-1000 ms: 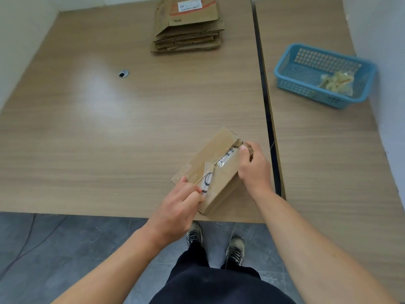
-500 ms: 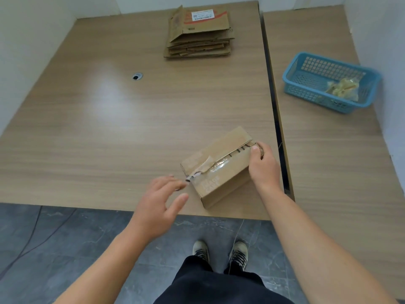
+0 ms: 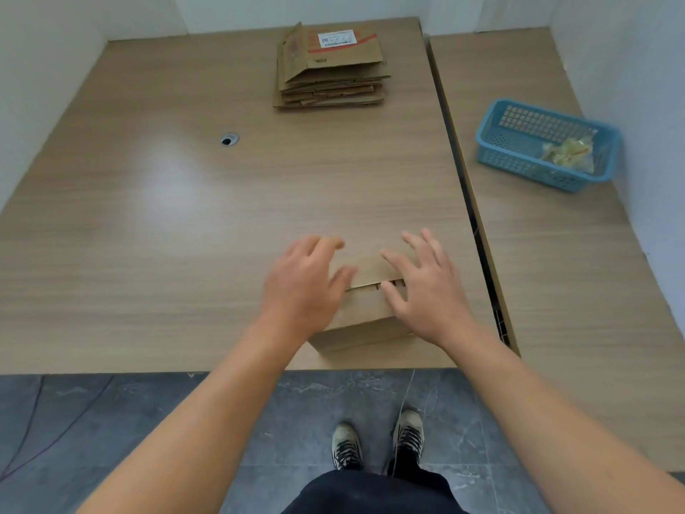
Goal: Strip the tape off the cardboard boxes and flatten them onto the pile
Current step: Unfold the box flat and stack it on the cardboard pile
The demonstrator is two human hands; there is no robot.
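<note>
A small brown cardboard box point(image 3: 365, 313) stands near the table's front edge, its top flaps meeting along a slightly parted seam. My left hand point(image 3: 304, 287) lies over the box's left side with fingers spread. Over the right side rests my right hand point(image 3: 426, 287), fingers also apart, thumb at the seam. Neither hand holds anything, and no tape shows on the box. At the far end of the table lies the pile of flattened boxes point(image 3: 330, 68), the top one bearing a white label.
A blue plastic basket point(image 3: 519, 157) with crumpled tape in it sits on the right-hand table, beyond a dark gap point(image 3: 470, 217) between the two tables. A cable hole point(image 3: 229, 139) is in the left table. White walls close in on three sides.
My left hand let go of the tape strip and came down onto the box. The right hand left the box's corner and now spreads over its top. The box has turned square to me.
</note>
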